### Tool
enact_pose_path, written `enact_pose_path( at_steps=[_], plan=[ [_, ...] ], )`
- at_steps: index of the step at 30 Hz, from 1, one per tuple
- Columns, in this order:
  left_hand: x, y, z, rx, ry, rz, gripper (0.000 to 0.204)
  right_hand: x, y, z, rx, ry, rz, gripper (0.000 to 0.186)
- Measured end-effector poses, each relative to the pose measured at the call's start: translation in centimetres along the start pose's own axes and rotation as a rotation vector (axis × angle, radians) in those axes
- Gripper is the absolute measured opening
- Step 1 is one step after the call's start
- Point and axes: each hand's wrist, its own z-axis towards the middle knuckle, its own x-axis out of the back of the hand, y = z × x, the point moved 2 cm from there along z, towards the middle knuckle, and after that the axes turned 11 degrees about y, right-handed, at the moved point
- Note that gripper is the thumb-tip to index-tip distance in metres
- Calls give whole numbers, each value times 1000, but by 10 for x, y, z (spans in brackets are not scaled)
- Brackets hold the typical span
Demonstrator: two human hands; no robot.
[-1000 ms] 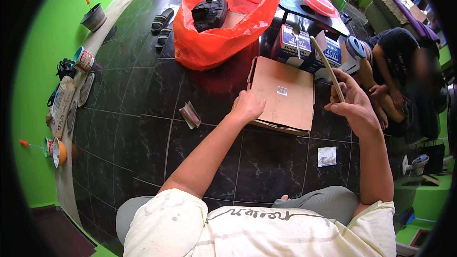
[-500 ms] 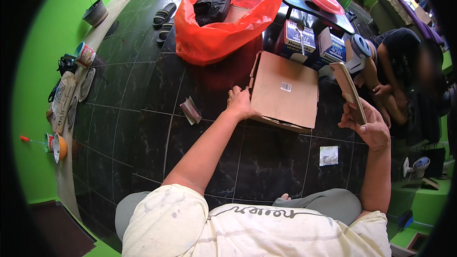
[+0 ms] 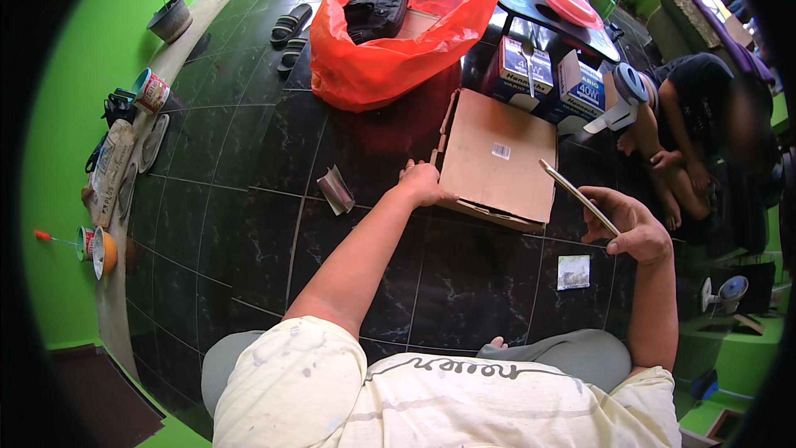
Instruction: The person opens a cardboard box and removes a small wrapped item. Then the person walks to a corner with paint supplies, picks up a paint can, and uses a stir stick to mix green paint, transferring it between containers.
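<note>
A flat cardboard box [image 3: 496,170] with a small barcode sticker lies on the dark tiles in front of me. My left hand [image 3: 419,184] grips its near left edge, fingers curled at the side. My right hand [image 3: 622,228] holds a smartphone [image 3: 578,196] low at the box's right, seen nearly edge-on. Just beyond the box stand two blue-and-white cartons [image 3: 522,75], one with a spoon-like metal object on it. A red plastic bag [image 3: 373,83] with a black item inside lies behind, and a small white square packet [image 3: 573,272] is near my right forearm.
A person [image 3: 692,124] sits at the right beside a white-and-blue appliance [image 3: 626,95]. A low table [image 3: 516,12] holds pink and green containers. Sandals [image 3: 290,29], a folded paper [image 3: 336,191], pots [image 3: 170,18] and a long sack [image 3: 112,170] lie to the left.
The phone in my right hand has come down and tilted further, now edge-on with its top toward the box. My left hand has shifted slightly along the box's left edge.
</note>
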Motion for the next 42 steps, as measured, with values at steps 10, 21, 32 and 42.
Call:
enact_pose_path(
  at_steps=[10, 21, 32, 42],
  plan=[
    [45, 51, -40, -468, 724, 88, 61, -4, -7, -10, 31, -23, -110, 104],
    [82, 77, -35, -707, 979, -248, 51, -12, 61, 28, -139, 63, -597, 98],
    [84, 78, -37, -680, 997, -290, 46, -13, 140, 154, 228, 627, -840, 95],
    [69, 68, -39, -723, 993, -295, 43, -29, 148, 199, 331, 722, -1325, 88]
  ],
)
